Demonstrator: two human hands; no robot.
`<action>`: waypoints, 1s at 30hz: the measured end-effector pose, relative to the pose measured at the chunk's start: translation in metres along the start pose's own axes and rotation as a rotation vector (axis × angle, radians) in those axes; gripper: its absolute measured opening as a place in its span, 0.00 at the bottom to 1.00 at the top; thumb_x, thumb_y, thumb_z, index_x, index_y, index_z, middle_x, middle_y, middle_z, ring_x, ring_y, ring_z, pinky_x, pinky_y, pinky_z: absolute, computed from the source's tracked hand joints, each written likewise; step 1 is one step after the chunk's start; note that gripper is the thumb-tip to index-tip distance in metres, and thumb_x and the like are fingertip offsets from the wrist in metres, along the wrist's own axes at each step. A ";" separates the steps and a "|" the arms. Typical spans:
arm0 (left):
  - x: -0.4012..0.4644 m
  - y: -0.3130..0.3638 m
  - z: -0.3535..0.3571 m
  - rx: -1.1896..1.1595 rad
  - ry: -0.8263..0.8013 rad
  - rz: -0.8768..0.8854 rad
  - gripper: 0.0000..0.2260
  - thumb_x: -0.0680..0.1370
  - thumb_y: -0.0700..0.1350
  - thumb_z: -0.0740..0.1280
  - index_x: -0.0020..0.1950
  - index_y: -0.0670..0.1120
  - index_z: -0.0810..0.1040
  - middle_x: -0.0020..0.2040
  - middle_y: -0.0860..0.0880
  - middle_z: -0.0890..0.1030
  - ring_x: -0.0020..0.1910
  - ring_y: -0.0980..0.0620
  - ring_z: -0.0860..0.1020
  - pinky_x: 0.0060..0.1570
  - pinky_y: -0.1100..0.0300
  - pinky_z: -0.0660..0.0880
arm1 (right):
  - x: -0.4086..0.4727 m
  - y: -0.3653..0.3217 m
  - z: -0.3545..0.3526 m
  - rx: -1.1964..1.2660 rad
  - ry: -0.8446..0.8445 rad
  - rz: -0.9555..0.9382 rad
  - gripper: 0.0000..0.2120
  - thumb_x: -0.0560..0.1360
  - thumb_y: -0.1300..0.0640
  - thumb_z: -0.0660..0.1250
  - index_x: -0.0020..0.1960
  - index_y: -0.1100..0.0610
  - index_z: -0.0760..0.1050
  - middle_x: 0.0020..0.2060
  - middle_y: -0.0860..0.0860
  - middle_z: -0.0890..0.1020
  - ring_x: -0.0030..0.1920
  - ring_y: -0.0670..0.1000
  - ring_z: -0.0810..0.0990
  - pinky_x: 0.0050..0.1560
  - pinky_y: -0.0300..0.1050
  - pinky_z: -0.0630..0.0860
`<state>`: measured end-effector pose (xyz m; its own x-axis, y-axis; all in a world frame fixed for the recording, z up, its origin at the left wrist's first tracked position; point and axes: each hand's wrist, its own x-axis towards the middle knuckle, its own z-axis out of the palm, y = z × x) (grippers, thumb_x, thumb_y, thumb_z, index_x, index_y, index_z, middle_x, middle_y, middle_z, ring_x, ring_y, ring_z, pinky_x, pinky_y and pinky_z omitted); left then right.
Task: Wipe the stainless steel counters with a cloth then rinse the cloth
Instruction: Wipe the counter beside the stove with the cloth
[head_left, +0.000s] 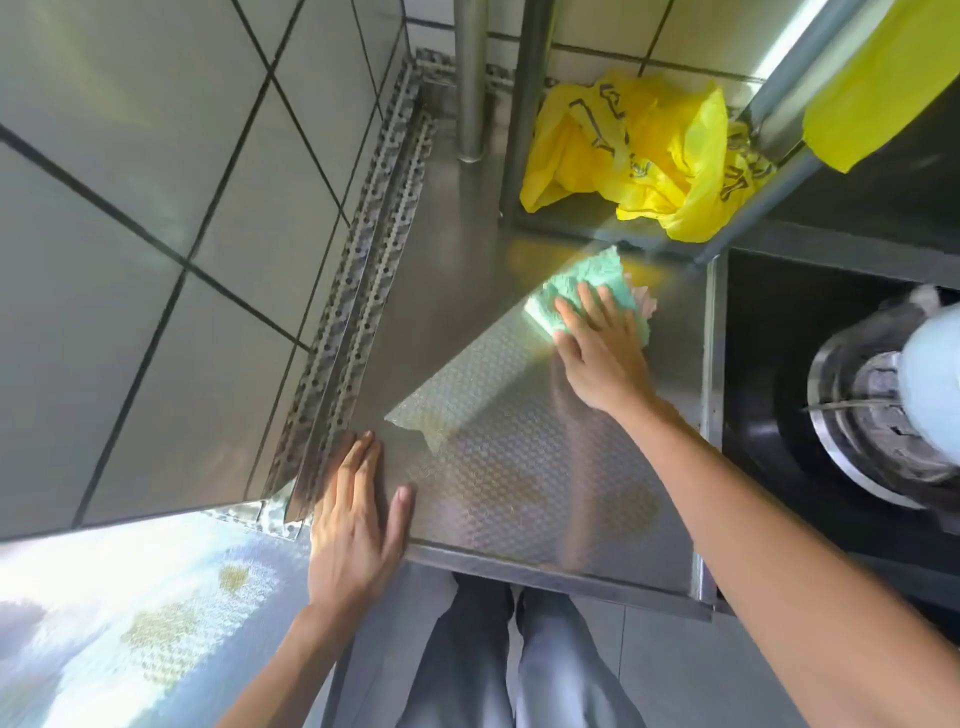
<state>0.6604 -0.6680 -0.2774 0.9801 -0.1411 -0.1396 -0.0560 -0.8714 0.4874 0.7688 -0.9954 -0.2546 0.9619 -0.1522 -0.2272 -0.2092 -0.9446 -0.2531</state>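
Observation:
A textured stainless steel counter (519, 467) fills the middle of the head view, half in sunlight. A folded green cloth (582, 283) lies on its far part. My right hand (597, 353) presses flat on the near side of the cloth, fingers spread over it. My left hand (353, 519) rests flat and open on the counter's near left corner, holding nothing. A second patterned steel surface (156, 623) glares bright at the lower left.
A yellow plastic bag (634, 156) lies under a steel shelf frame (524, 119) at the back. A gas burner (872, 415) in a black recessed hob sits to the right. Tiled wall (156, 234) stands on the left. My legs show below the counter edge.

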 end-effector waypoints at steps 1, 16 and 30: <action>0.000 0.000 0.000 -0.006 -0.006 -0.002 0.31 0.83 0.61 0.58 0.82 0.45 0.63 0.82 0.50 0.65 0.81 0.51 0.63 0.79 0.50 0.62 | 0.014 -0.022 0.003 0.014 0.019 0.014 0.24 0.86 0.50 0.53 0.82 0.49 0.60 0.83 0.52 0.54 0.83 0.56 0.47 0.80 0.59 0.45; -0.004 -0.002 -0.006 -0.101 0.037 0.037 0.39 0.82 0.70 0.53 0.84 0.44 0.57 0.83 0.45 0.63 0.79 0.58 0.59 0.76 0.74 0.47 | -0.027 0.005 0.014 -0.113 -0.046 -0.410 0.22 0.83 0.53 0.62 0.77 0.53 0.71 0.80 0.54 0.65 0.81 0.59 0.58 0.80 0.61 0.53; -0.005 -0.008 -0.002 -0.158 0.042 0.047 0.45 0.79 0.73 0.53 0.85 0.43 0.54 0.84 0.44 0.60 0.83 0.47 0.59 0.80 0.56 0.57 | -0.101 -0.056 0.057 -0.086 -0.205 -0.773 0.23 0.86 0.47 0.55 0.80 0.44 0.61 0.83 0.47 0.53 0.83 0.52 0.45 0.82 0.58 0.42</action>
<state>0.6564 -0.6596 -0.2794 0.9844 -0.1571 -0.0792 -0.0743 -0.7793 0.6222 0.6737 -0.9102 -0.2715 0.7759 0.6024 -0.1872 0.5250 -0.7812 -0.3379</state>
